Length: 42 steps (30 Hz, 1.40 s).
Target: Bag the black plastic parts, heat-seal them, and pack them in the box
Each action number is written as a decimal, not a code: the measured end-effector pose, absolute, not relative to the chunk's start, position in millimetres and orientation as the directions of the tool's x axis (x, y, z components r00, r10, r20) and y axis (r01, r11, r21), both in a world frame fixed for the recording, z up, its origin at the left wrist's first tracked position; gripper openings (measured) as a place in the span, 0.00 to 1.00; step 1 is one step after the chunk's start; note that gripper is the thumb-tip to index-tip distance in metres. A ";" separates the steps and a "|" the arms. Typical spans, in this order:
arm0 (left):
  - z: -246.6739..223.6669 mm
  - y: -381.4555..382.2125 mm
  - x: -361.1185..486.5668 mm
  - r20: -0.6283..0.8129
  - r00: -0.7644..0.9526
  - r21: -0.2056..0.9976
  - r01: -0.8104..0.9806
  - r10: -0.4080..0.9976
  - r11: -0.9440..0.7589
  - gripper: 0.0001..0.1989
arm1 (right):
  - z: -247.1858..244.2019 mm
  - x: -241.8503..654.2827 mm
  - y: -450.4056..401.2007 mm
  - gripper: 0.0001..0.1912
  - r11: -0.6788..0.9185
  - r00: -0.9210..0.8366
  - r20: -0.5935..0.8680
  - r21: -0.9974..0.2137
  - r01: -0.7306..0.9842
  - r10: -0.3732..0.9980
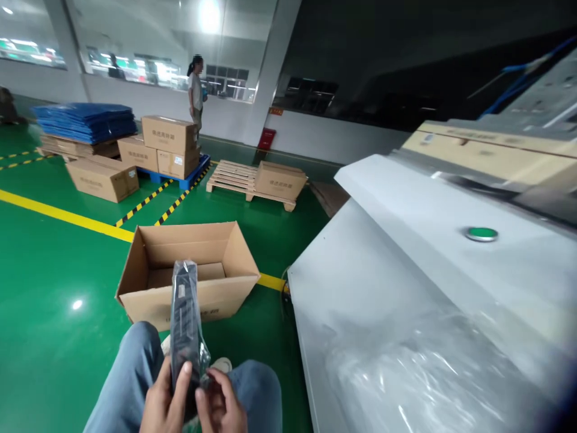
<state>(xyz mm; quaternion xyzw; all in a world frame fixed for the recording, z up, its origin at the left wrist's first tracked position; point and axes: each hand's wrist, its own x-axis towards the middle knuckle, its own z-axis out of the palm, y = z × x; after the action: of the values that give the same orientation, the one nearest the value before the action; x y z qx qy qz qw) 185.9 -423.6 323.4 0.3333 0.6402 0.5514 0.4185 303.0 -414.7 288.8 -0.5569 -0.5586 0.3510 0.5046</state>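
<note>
A long black part in a clear plastic bag (184, 319) stands nearly upright above my lap. My left hand (166, 397) is closed round its lower end, with the thumb lying along the front. On the other side, my right hand (222, 402) pinches the loose plastic near the bottom of the bag. The kind of part inside cannot be made out; a small pale label shows on its upper half. Just beyond it stands an open cardboard box (148, 304) on the green floor, with a flat cardboard piece visible inside.
A white machine surface (360, 288) fills the right, with crumpled clear plastic bags (419, 373) and a green button (481, 234) on it. Closed cartons (169, 135) and a wooden pallet (232, 175) stand farther back. A person (195, 90) is near the far wall.
</note>
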 end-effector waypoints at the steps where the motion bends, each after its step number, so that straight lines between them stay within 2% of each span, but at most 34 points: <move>1: 324.4 -422.2 185.6 -0.179 -0.429 0.982 -0.019 0.885 0.189 0.29 | 293.2 301.3 -417.7 0.25 0.148 0.102 0.182 -0.951 0.272 0.978; 5: 327.3 -424.8 182.6 -0.214 -0.454 0.966 0.035 0.865 0.258 0.30 | 313.9 298.1 -424.9 0.19 0.187 -0.040 0.185 -0.916 0.354 0.982; 10: 344.0 -427.3 180.7 -0.158 -0.483 0.970 0.088 0.861 0.227 0.25 | 335.5 302.2 -416.0 0.19 0.180 -0.055 0.174 -0.874 0.451 0.983; 15: 368.3 -413.4 165.6 -0.228 -0.406 0.973 -0.126 0.885 0.193 0.29 | 359.5 320.5 -391.1 0.20 0.063 -0.213 -0.008 -0.943 0.327 0.977; 19: 376.5 -409.3 151.5 -0.320 -0.246 0.920 -0.312 0.915 0.238 0.34 | 371.7 338.7 -374.3 0.18 -0.055 -0.392 -0.144 -0.972 0.230 0.909; 23: 374.1 -413.1 145.9 -0.367 -0.097 0.861 -0.411 0.925 0.299 0.34 | 371.4 351.7 -364.5 0.17 -0.166 -0.518 -0.240 -0.968 0.186 0.821; 26: 372.3 -417.0 143.5 -0.371 -0.003 0.850 -0.404 0.929 0.338 0.34 | 370.4 361.5 -358.7 0.15 -0.174 -0.603 -0.278 -0.958 0.226 0.748; 29: 371.1 -420.5 140.7 -0.329 -0.061 0.908 -0.295 0.943 0.298 0.33 | 373.2 367.2 -355.5 0.15 -0.054 -0.550 -0.194 -0.964 0.259 0.812; 31: 369.6 -423.5 140.4 -0.292 -0.110 0.942 -0.203 0.950 0.266 0.30 | 377.5 362.5 -356.6 0.19 0.069 -0.390 -0.046 -0.959 0.276 0.920; 33: 367.4 -427.8 143.0 -0.267 -0.113 0.961 -0.106 0.957 0.256 0.26 | 383.0 348.5 -359.5 0.23 0.194 -0.220 0.123 -0.919 0.342 0.968; 37: 363.6 -439.0 155.9 -0.264 -0.118 0.948 0.150 0.957 0.280 0.20 | 391.5 309.2 -363.0 0.19 0.361 -0.076 0.375 -0.791 0.494 0.924; 42: 361.9 -448.2 167.9 -0.271 -0.194 0.895 0.310 0.943 0.321 0.16 | 389.4 291.3 -360.4 0.09 0.382 0.043 0.488 -0.732 0.564 0.872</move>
<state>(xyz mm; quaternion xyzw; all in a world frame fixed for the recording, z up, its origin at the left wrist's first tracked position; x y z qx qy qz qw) 167.9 -448.2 361.9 0.4583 0.6836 0.3598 0.4394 291.3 -360.4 389.4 -0.5330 -0.6737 0.1576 0.4871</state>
